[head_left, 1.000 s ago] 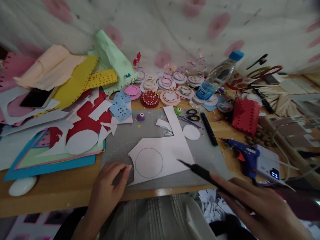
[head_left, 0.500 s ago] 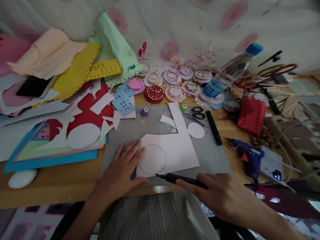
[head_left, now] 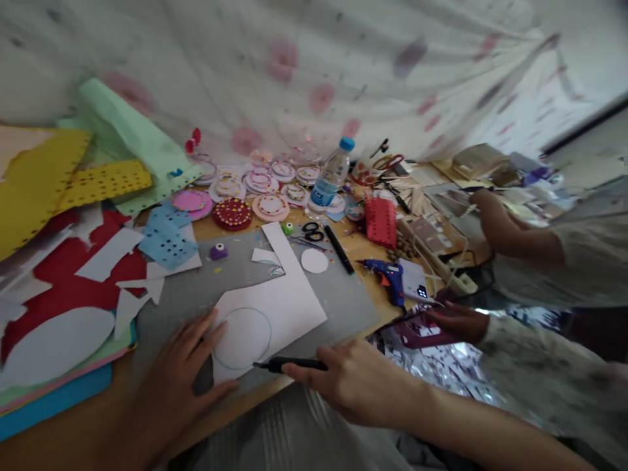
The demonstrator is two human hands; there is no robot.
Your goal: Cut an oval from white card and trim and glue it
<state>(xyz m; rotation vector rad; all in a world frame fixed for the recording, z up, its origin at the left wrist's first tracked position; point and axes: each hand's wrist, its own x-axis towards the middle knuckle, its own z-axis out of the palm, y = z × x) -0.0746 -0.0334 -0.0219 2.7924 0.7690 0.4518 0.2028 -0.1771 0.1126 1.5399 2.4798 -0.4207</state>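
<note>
In my right hand [head_left: 338, 376] is a slim black craft knife [head_left: 289, 365], its tip at the lower edge of a green circle drawn on white card [head_left: 294, 307]. My left hand [head_left: 189, 366] lies open at the card's left edge, fingers spread and touching it. The L-shaped card rests on a grey cutting mat [head_left: 343, 301]. Near its upper arm are a cut white disc [head_left: 314, 261], black-handled scissors [head_left: 313, 231], a black marker [head_left: 339, 249] and a purple craft punch [head_left: 218, 251].
Coloured paper scraps [head_left: 63, 255] cover the left side. Decorated discs [head_left: 232, 214] and a water bottle [head_left: 328, 183] stand at the back. A blue glue gun [head_left: 387, 275] lies to the right, where another person's hands [head_left: 461, 322] and sleeves show.
My left hand has moved onto the card and flattened out. The knife tip has come down from above the card to the circle's lower edge. The view has swung right, showing another person.
</note>
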